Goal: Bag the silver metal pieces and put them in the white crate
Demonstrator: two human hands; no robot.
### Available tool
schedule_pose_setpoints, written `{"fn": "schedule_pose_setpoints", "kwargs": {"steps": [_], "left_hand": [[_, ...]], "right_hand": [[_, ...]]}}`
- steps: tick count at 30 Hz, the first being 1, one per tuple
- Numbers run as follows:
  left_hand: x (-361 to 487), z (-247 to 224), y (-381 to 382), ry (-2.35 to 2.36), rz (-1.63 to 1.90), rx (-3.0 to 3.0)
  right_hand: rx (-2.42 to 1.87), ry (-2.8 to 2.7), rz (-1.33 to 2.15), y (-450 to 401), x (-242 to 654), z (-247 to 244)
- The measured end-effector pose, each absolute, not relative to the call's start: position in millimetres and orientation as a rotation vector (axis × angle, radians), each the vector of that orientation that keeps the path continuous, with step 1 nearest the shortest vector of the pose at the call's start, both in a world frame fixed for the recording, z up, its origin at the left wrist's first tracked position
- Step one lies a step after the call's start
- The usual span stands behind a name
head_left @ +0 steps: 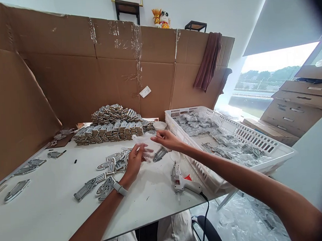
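My left hand [135, 159], a grey band on its wrist, is closed on a clear plastic bag [145, 138] above the white table. My right hand [167, 139] is closed at the bag's upper right side, with the fingertips curled in; it seems to grip the bag's edge. Just below the bag rests a grey arched window-shaped piece [160, 154]. Beside my left hand is a loose heap of similar pieces [113, 164], and several more lie nearer me. A white glue gun [179, 180] rests on the table below my right forearm.
A stacked pile of arched pieces [110, 128] stands at the back. On the right, a white plastic crate [226, 122] holds many bagged pieces. A small white bowl [160, 125] sits beside it. Cardboard walls [80, 78] enclose the table. The glue gun's black cord [207, 211] hangs off the front edge.
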State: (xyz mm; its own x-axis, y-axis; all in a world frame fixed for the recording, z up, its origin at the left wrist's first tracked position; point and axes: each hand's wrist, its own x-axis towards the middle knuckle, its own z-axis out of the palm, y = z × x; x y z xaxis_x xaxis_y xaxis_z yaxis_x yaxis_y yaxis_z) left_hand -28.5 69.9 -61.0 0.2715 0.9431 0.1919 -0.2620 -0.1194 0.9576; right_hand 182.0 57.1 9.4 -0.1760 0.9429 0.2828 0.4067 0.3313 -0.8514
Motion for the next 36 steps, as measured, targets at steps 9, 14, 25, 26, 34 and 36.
{"fn": "schedule_pose_setpoints", "kwargs": {"steps": [9, 14, 25, 26, 34, 36], "left_hand": [[-32, -58, 78, 0.635, 1.247, 0.852], [-28, -55, 72, 0.528, 1.163, 0.737], [-26, -48, 69, 0.445, 1.145, 0.591], [-27, -47, 69, 0.443, 1.132, 0.592], [-29, -47, 57, 0.44, 0.999, 0.578], [-27, -50, 54, 0.457, 0.963, 0.538]], "right_hand": [[-1.243, -1.639, 1.29, 61, 189, 6], [-1.124, -1.356, 1.301, 64, 187, 5], [-1.331, -1.564, 1.404, 53, 185, 13], [-1.297, -1.584, 1.33, 56, 184, 11], [-1.368, -1.795, 0.611, 60, 198, 33], [-1.405, -1.939, 0.292, 56, 202, 47]]}}
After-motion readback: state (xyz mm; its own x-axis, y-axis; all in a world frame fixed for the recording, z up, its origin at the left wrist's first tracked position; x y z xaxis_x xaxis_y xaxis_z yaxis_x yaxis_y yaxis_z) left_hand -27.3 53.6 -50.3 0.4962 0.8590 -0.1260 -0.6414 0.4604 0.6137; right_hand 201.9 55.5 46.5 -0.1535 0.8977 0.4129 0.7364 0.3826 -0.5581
